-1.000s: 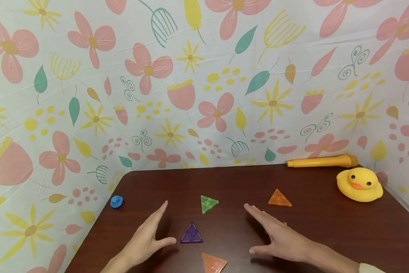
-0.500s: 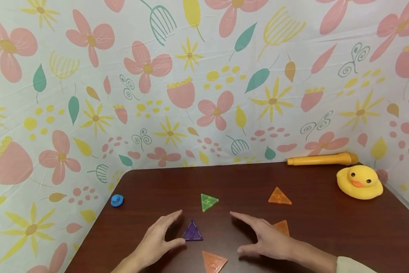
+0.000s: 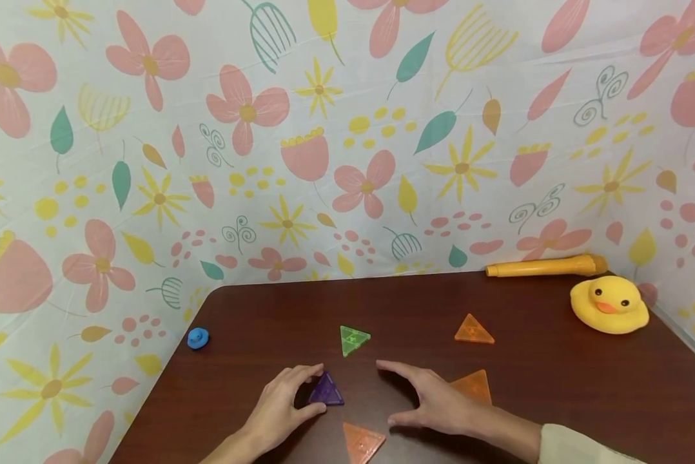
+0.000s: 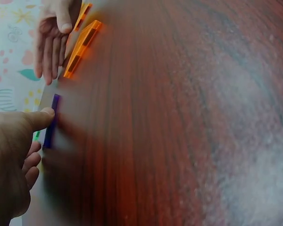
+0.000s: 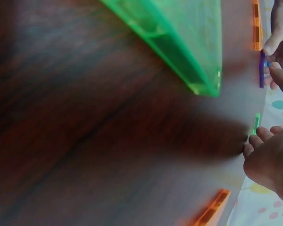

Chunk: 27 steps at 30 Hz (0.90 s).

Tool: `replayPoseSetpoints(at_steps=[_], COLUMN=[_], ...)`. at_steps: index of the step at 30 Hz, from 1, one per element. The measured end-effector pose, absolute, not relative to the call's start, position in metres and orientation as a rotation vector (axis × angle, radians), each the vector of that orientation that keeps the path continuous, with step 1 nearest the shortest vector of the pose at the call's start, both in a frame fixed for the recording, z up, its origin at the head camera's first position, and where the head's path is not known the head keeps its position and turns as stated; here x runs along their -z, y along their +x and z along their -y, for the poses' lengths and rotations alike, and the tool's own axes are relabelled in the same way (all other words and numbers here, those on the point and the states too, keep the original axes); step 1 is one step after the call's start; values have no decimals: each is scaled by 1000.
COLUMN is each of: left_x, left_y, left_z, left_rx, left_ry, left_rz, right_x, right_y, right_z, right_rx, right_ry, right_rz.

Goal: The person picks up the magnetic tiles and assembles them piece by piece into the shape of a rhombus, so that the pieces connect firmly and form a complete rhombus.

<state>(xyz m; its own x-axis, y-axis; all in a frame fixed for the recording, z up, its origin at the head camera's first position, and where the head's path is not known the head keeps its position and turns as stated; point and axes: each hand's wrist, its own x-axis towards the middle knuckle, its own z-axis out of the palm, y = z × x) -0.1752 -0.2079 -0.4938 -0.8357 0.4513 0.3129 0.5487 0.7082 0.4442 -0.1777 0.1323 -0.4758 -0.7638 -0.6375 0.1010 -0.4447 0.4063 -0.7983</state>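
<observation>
The left hand (image 3: 278, 412) has thumb and forefinger set well apart, like loose pincers, one to either side of a translucent purple plastic triangle (image 3: 327, 392); from the head view I cannot tell whether they press it, while the left wrist view lays the thumb tip over its edge; the triangle lies flat on the dark brown wood-grain table (image 3: 405, 303). The right hand (image 3: 437, 403), palm turned inward, has thumb and forefinger spread wide and holds nothing; the left wrist view adds its other fingers, extended together, which the head view hides.

Near the right hand, partly covered by it, lies a translucent orange plastic triangle (image 3: 476, 385); between the hands and nearer the person is a paler orange-pink triangle (image 3: 363, 443); just beyond the purple one sits a translucent green triangle (image 3: 355, 339); farther right lies another orange triangle (image 3: 474, 329).

The right wrist view alone shows a large green translucent piece (image 5: 179, 37) close to its lens.

Farther out, only the head view shows a small blue duck toy (image 3: 198, 338) at the left edge, a yellow rubber duck (image 3: 608, 305) at the right, a yellow microphone-shaped toy (image 3: 547, 266) behind it, and the whole floral cloth (image 3: 324, 212).
</observation>
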Motion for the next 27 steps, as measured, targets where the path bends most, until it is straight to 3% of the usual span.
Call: replayPoseSetpoints(at_steps=[27], left_x=[490], left_y=[-194], left_z=[165], left_rx=[953], left_ry=[-1013], left_rz=[2795], right_x=[480], right_y=[-189], right_z=[-108], right_rx=[1157], right_ry=[-996], right_rz=[-2579])
